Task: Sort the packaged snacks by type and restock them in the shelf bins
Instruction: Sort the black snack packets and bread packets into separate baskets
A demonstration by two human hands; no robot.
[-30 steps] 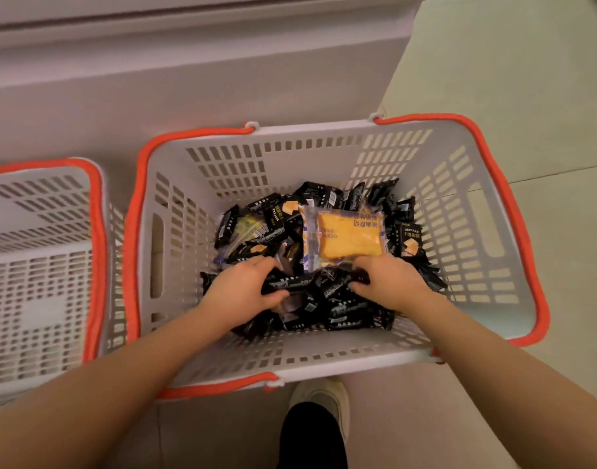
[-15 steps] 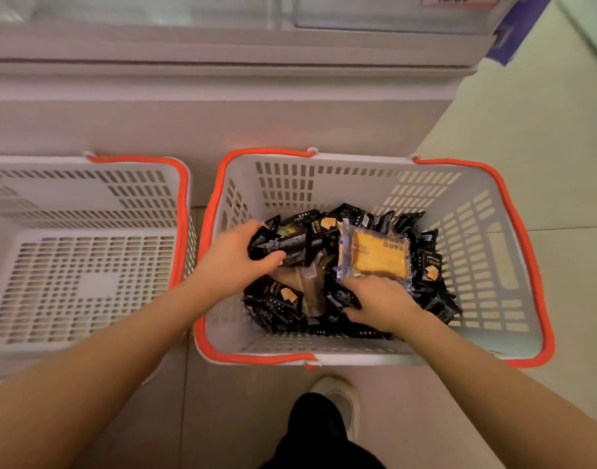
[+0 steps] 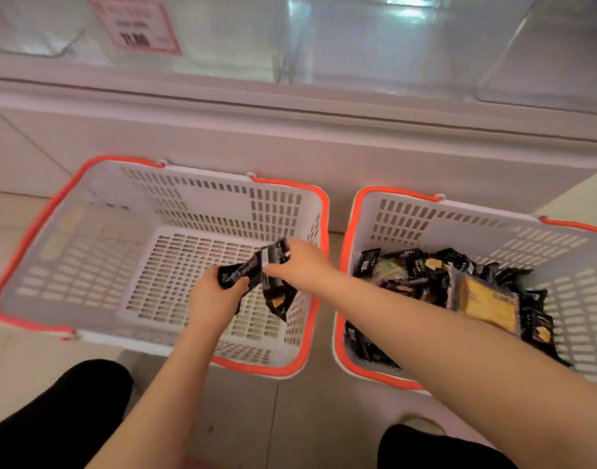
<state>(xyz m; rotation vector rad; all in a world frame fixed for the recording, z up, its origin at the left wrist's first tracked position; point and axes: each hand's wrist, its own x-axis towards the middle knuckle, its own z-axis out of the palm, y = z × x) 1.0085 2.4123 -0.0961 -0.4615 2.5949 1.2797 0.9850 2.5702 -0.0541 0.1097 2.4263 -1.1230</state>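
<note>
Now over the empty left basket (image 3: 50, 258) instead of digging in the full right basket (image 3: 568, 265): left hand (image 3: 216, 296) and right hand (image 3: 300, 262) each gripping black snack packets (image 3: 256, 272). Sorting begun; yellow cake pack (image 3: 486, 304) left behind.

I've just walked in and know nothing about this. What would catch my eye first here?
Probably the two hands meeting over the left basket, whose floor looks bare: the left hand and right hand each grip black snack packets above it. Next, the right basket beside it, heaped with more dark packets and one big yellow packet lying on top.
</note>
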